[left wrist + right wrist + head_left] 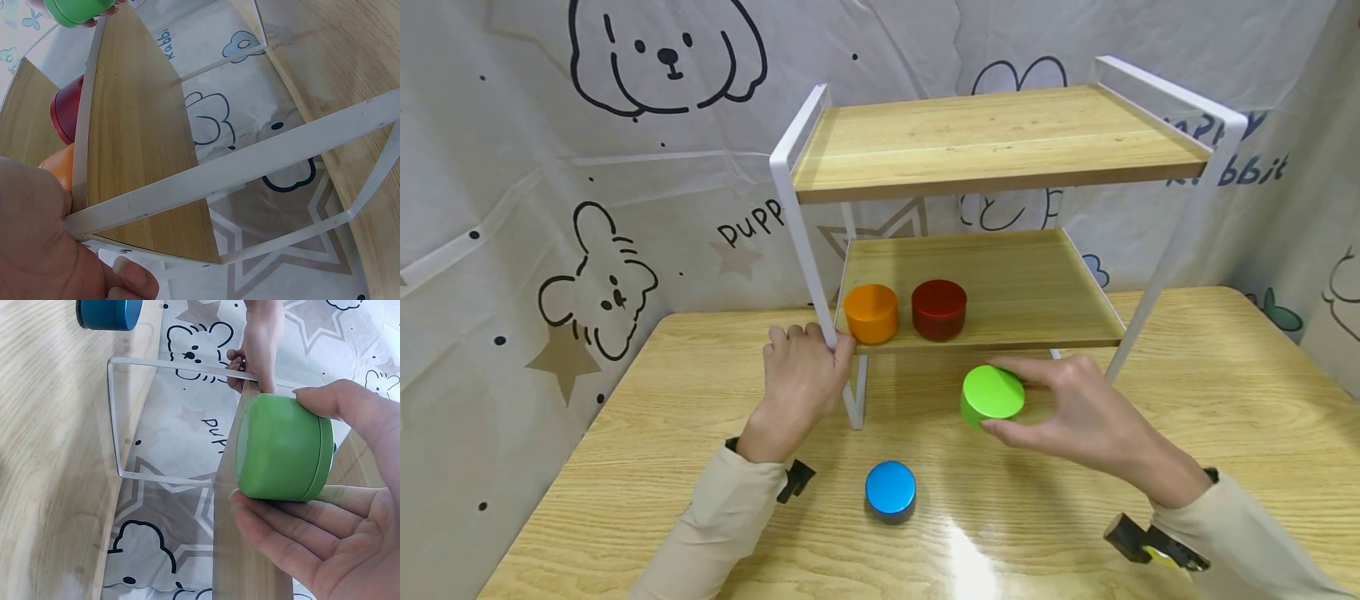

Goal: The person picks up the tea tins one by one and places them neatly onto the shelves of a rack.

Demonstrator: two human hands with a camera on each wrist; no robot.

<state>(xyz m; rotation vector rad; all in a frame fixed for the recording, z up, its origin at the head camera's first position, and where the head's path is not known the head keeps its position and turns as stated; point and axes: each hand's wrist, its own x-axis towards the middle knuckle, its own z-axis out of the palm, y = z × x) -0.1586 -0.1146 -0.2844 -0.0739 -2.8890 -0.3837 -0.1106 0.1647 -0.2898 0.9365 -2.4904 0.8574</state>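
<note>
My right hand (1075, 408) pinches a round green tin (992, 393) between thumb and fingers, in front of the lower shelf's edge and above the table. In the right wrist view the green tin (284, 450) lies on its side in the picture, its lid seam toward the palm. With my left hand (805, 371) I grip the white front-left post of a two-tier shelf rack (1000, 142) at its lower board. On that board stand an orange tin (871, 314) and, right of it, a dark red tin (939, 310), slightly apart.
A blue tin (891, 490) stands on the wooden table (625, 500) in front of the rack. Behind hangs a pale cloth (880, 50) with cartoon prints. The upper board (1000, 137) roofs over the lower board (1030, 283).
</note>
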